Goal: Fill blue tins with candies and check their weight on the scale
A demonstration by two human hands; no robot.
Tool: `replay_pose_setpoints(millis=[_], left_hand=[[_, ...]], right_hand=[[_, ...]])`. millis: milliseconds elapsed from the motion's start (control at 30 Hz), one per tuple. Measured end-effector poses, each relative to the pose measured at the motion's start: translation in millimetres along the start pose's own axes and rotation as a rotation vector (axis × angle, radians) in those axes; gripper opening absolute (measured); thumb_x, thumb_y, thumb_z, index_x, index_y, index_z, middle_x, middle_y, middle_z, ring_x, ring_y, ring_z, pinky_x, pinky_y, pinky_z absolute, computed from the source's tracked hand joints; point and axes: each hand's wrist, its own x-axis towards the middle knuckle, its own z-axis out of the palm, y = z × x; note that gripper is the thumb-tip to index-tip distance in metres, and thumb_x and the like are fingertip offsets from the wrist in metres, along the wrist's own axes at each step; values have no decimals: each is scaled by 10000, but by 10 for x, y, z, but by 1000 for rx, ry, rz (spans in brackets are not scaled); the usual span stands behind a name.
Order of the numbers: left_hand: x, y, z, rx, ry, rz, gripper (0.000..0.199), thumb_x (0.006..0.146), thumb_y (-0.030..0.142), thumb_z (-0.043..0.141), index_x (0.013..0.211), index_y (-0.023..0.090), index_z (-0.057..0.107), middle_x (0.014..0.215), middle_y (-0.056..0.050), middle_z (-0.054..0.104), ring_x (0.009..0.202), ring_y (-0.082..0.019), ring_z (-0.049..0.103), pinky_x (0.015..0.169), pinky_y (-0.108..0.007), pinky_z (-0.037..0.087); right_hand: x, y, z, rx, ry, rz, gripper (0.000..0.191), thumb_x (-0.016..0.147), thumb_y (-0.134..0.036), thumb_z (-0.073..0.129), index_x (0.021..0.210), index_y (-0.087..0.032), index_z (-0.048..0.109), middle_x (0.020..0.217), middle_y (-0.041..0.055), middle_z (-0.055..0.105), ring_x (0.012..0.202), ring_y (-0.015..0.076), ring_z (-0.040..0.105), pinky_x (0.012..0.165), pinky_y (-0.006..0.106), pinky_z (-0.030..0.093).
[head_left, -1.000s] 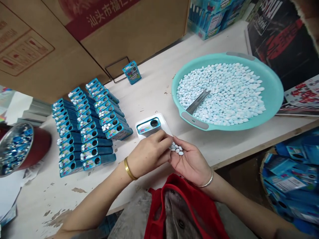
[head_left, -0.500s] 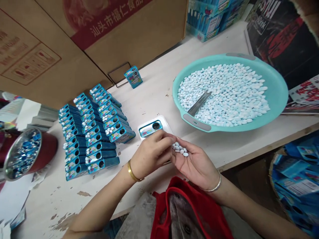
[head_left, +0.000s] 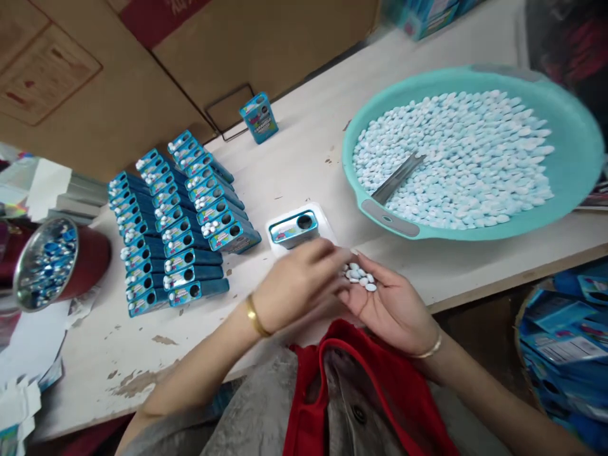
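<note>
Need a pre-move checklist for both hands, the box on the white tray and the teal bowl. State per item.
1. Right hand has candies in its palm: ok.
2. Left hand empty: cannot tell, fingertips blurred near the candies.
3. Box upright on the white tray: ok.
4. Box's round opening uncovered: ok.
5. Box's fill level: cannot tell, the opening shows only dark.
6. Teal bowl free of tools: not ok, a metal scoop lies in it.
</note>
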Motion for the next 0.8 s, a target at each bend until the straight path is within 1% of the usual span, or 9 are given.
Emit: replay_pose_setpoints(millis=[67,167,200,267,367,500,633,733,800], left_hand=[[-85,176,293,32,-49,0,220,936,230,407,1096,151,535,993,-77,572,861,-160,547,713,-263,464],[-174,370,687,47,-32,24,218,945,227,371,963,136,567,942,-73,576,804,-157,539,661,-262,444],[-192,412,772,36,-23,49,221,946,235,370,944,137,568,943,-74,577,804,-158,537,657,-264,441],[-214,464,859,6,-21,84,211,944,250,382,935,141,562,961,-79,577,828,-163,535,665,-267,444],[-223,494,846,-21,-49,83,196,942,255,392,906,147,552,942,-76,573,838,-162,533,659,-264,442],[-224,495,796,-7,-54,64,212,945,234,364,872,157,547,846,-46,564,752,-150,521,592,-256,415],[-243,469,769,-27,-4,101,253,949,221,337,850,147,557,831,-49,581,751,-154,524,625,-256,436],[-251,413,644,-105,37,77,239,948,221,334,905,133,552,928,-83,600,853,-165,550,719,-266,467],[-226,338,476,-192,98,51,193,942,227,361,964,141,532,959,-89,600,884,-158,558,742,-266,476]], right_hand=[[-76,-1,-169,-33,77,45,235,885,-215,464,1020,-166,650,1021,52,712,1010,153,648,947,320,509],[-230,-26,-397,-73,183,158,231,862,-210,488,1028,-178,646,1030,55,712,1012,175,653,925,344,524],[-282,-36,-446,-86,196,193,211,847,-198,509,1004,-186,650,1022,48,715,1010,178,655,922,345,525],[-369,-45,-495,-115,187,248,155,810,-179,561,929,-197,659,984,33,724,1014,188,656,917,345,528],[-427,-17,-486,-131,152,287,82,754,-196,632,831,-214,655,899,19,736,1019,216,656,898,356,541],[-396,63,-449,-147,126,326,95,693,-263,687,756,-226,628,787,18,733,1017,247,655,872,372,557],[-332,93,-423,-178,124,286,48,760,-256,597,741,-220,622,795,26,732,967,231,673,851,355,558],[-271,69,-391,-109,127,252,140,826,-209,506,788,-190,639,796,26,730,925,190,686,871,326,541],[-215,50,-354,-51,118,258,141,832,-187,510,845,-162,649,808,33,734,906,173,692,886,314,536]])
